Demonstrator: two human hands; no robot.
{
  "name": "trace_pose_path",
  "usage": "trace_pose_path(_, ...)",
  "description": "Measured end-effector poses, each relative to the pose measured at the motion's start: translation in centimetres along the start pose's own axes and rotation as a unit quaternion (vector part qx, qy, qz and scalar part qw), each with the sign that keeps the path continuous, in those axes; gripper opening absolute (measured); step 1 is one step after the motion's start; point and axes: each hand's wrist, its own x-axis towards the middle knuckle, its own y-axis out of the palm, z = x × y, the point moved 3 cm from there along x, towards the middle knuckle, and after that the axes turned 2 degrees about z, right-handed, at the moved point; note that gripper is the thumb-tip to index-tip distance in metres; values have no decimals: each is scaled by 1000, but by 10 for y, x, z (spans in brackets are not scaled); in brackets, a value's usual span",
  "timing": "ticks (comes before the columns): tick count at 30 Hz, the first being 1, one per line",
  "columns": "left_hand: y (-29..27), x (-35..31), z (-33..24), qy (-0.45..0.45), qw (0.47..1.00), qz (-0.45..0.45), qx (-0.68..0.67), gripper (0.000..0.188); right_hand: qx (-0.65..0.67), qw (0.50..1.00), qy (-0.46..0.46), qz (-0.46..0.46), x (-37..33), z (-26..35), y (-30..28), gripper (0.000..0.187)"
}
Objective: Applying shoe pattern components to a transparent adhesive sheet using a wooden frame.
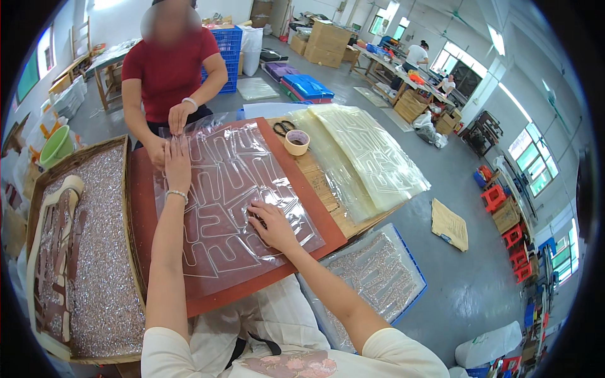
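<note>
A clear plastic sheet [236, 179] with outlined curved and angular shapes lies over a reddish-brown board [271, 135]. My left hand [178, 162] rests on the sheet's far left part, fingers stretched out and pointing away from me. Right by its fingertips are the two hands of a person in a red shirt [170, 69], at the sheet's far left corner. Nearer the sheet's right side, my right hand [274, 228] lies with fingers spread, pressing on the film. Neither of my hands grips anything.
To the left stands a wooden-rimmed tray [104, 271] of glittery flakes. A tape roll [297, 142], black-handled scissors [283, 128] and stacked clear sheets [372, 151] lie on the right. Below them, a blue-edged tray [384, 277] holds more flakes. Brown paper [449, 225] lies on the floor.
</note>
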Motion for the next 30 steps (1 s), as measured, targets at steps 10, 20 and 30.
trace_pose_path(10,0,25,3,-59,991,55,-109,51,2,1000,-13,-4,3,-17,-3,31)
trace_pose_path(20,-7,22,47,47,990,7,-132,48,-40,993,-63,91,132,21,32,46)
trace_pose_path(30,-10,14,42,36,970,7,-242,43,-99,974,-198,-40,268,40,124,43)
